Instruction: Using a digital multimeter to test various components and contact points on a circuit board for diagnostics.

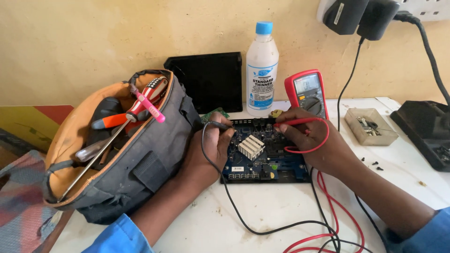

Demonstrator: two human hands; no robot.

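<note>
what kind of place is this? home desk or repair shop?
Probably a small electronics repair bench. The left hand and right hand each hold a probe on a bare blue circuit board, a red handheld multimeter stands behind it, and an open grey fabric tool bag holds screwdrivers.

Grey tool bag (140, 164), white bottle (261, 70), clear screw box (370, 126), wall plugs (358, 16)

Tool bag (140, 173) left of circuit board (262, 154)
</note>
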